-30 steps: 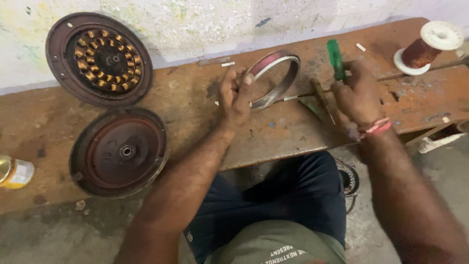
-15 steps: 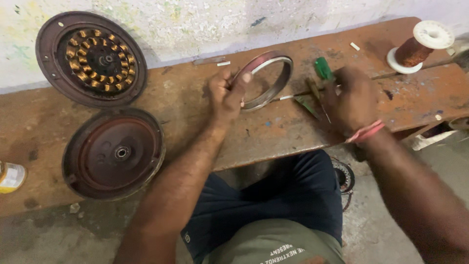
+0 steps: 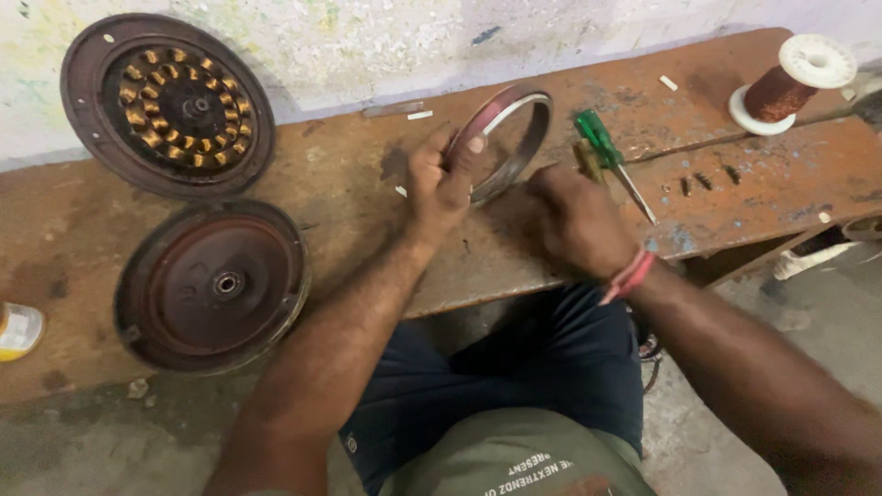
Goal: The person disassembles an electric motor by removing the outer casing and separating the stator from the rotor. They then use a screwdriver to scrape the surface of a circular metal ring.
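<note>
My left hand (image 3: pixel 441 184) grips a metal ring (image 3: pixel 531 138) with a reddish outer band and holds it tilted on edge on the rusty wooden bench (image 3: pixel 349 193). My right hand (image 3: pixel 574 220) lies knuckles up just right of the ring's lower edge. Its fingers are curled under and hidden. A green-handled screwdriver (image 3: pixel 597 136) lies on the bench right beside that hand, shaft pointing to the near right. An olive-coloured tool (image 3: pixel 588 163) shows partly under the fingers.
A round motor plate with copper coils (image 3: pixel 170 101) leans on the wall at far left. A domed rusty cover (image 3: pixel 216 285) lies below it. A spool of copper wire (image 3: pixel 790 83) stands far right, with small screws (image 3: pixel 703 182) near it. A can (image 3: pixel 16 331) sits at the left edge.
My right hand has come down and moved left toward the ring. The green screwdriver it held upright now lies on the bench. My left hand keeps hold of the ring.
</note>
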